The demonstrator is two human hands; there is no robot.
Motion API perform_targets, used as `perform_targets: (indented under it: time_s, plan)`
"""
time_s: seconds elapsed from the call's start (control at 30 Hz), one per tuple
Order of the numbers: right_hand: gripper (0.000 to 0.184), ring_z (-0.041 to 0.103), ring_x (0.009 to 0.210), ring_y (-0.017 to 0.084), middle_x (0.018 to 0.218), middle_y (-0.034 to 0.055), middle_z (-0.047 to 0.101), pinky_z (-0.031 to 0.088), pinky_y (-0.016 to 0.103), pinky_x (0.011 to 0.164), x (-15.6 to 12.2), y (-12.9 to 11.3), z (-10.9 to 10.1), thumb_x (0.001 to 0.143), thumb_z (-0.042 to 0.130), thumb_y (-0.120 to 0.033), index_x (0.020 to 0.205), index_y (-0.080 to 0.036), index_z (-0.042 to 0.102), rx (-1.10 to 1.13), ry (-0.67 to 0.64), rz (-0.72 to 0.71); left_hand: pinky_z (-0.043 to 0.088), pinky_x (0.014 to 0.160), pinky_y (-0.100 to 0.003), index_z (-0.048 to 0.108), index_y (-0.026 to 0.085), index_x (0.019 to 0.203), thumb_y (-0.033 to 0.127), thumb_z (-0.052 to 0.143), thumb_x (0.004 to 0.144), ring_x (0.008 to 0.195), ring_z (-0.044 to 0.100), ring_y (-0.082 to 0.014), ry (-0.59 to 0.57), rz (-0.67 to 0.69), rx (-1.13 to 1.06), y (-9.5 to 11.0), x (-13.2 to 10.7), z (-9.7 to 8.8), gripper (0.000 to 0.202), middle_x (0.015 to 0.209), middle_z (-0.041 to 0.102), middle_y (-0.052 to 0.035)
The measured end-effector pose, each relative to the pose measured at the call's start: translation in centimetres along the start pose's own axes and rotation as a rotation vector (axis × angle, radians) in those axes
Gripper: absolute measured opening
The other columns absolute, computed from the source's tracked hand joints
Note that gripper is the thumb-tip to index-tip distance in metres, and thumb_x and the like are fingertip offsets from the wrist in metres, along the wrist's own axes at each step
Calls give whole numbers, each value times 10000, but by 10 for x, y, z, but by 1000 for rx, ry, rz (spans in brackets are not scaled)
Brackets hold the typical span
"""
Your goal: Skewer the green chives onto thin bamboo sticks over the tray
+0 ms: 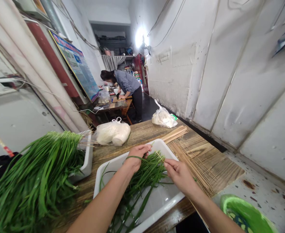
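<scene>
My left hand (137, 158) is closed in a pinch on a garlic chive, whose green leaf trails back over the wrist. Just to its right, my right hand (178, 174) pinches a thin bamboo skewer (160, 156), with the tip pointing up and left. Both hands are over a white plastic tray (168, 204). In it lies a loose bunch of garlic chives (142, 178), their cut ends toward the far side, partly hidden by my left forearm. Loose bamboo skewers (191, 165) are spread on the wooden table right of the tray.
A large heap of chives (36, 181) fills another white tray (89, 158) at left. Two plastic bags, one left (113, 132) and one right (164, 117), sit at the table's far edge. A green basket (246, 213) stands low at right. Farther back, a person (128, 84) bends over another table.
</scene>
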State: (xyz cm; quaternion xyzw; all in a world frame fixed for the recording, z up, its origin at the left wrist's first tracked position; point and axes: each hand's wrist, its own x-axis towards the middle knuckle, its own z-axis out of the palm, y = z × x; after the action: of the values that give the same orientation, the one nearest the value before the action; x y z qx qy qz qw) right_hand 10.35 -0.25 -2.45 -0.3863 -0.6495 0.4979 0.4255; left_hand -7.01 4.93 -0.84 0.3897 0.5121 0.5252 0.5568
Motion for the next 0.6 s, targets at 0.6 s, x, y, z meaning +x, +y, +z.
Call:
perform_targets:
  time_s: [0.6]
  plan:
    - [267,219,426,78,483,-83,234,150,206,402,1,2,0,847,425,-286,598,-195,401,-14,21,-7,302,489,-206,668,111,590,334,766,476,474,411,-51,1,30,-9,-1,0,2,269,572,594,-6]
